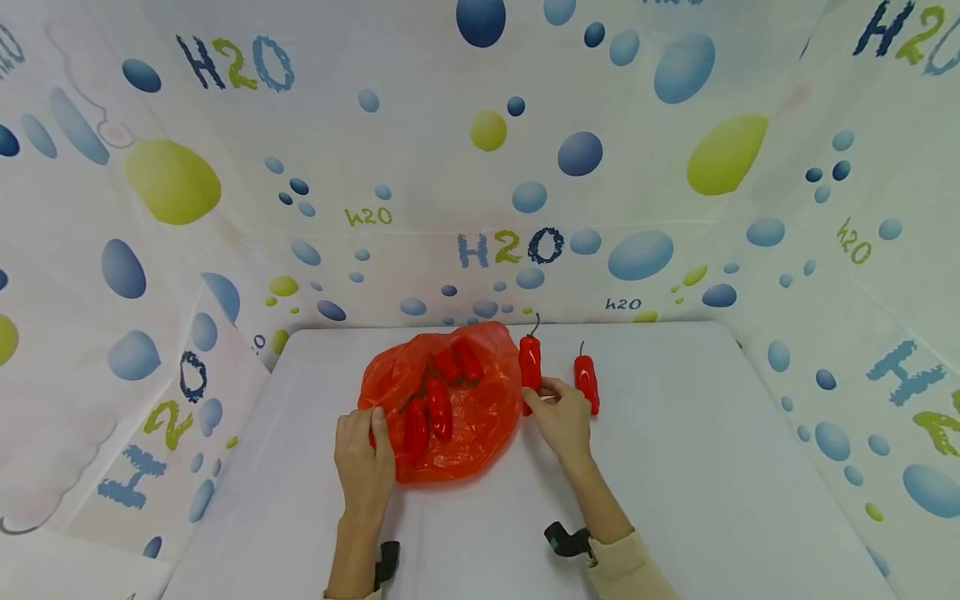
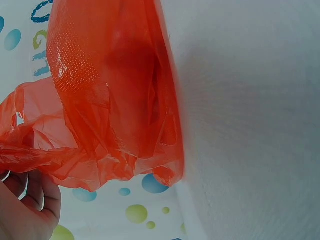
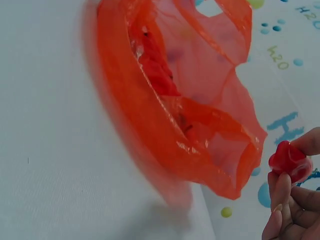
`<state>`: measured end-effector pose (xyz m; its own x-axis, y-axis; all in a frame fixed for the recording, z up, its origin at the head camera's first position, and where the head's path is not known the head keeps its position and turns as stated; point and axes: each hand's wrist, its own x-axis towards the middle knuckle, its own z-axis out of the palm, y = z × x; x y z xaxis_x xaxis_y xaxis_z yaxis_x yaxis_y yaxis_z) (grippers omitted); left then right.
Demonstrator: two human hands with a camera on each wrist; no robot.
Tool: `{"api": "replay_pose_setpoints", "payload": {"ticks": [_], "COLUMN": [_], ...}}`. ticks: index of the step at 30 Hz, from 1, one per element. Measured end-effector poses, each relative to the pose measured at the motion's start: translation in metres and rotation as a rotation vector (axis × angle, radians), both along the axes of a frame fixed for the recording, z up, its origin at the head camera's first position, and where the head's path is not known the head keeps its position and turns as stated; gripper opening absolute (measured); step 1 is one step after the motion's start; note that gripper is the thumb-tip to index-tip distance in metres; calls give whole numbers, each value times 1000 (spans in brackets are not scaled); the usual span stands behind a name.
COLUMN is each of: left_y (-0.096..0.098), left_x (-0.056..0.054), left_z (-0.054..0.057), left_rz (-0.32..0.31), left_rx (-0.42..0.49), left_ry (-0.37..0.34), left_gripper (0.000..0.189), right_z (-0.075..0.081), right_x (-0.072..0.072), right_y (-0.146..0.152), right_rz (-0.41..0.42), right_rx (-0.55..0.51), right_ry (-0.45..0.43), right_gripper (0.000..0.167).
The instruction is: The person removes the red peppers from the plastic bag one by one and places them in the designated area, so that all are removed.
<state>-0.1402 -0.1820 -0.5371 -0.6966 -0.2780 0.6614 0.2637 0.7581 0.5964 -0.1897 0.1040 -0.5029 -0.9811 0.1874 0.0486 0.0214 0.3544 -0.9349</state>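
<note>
Just off the right edge of the red plastic bag (image 1: 483, 425), from where I stand, a red chilli pepper (image 1: 530, 358) is pinched by its near end in the person's right hand (image 1: 562, 421). Several other peppers (image 1: 438, 408) show inside the bag, and a lone pepper (image 1: 587, 383) lies on the tabletop (image 1: 675, 467) farther right of it. To do this well, I'd say, the bag's mouth wants spreading wide and steady, and the pepper guiding by its thick body, clear of the thin plastic lest it snag. The right hand's thumb and fingers are clamped on the pepper, parted only by its width; the left hand (image 1: 365, 454), at the bag's left edge, curls its fingers tight on the plastic.
</note>
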Motion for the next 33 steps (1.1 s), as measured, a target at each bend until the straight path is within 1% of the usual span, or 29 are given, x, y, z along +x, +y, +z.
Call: {"api": "replay_pose_setpoints", "payload": {"ticks": [4,9,12,18,22,27,33], "left_y": [0,1,2,3,3,3,3], "left_x": [0,1,1,1,1,1,0], "left_z": [1,3,4,3,3,2,2], "left_rz": [8,7,10,20,18,17,14], "left_rx": [-2,0,-2,-14,-10,-7,-9], "left_ry": [5,-1,0,18,9,2,-1], "left_gripper": [18,20,19,16,18,17,17], "right_z": [-4,-13,-20,-38,-46,-53,-55], "right_x": [-3,-10,-13,-19,-22,-26,-28], "right_y": [7,14,19,28,34,39,45], "right_rz": [-18,-42,-63,-99,-110,-127,-164], "right_rx": [25,64,82,108,126,168,256], "right_ry": [-2,-25,-43,-67,-69,-87,-45], "right_gripper": [35,34,35,36,38,42,39]}}
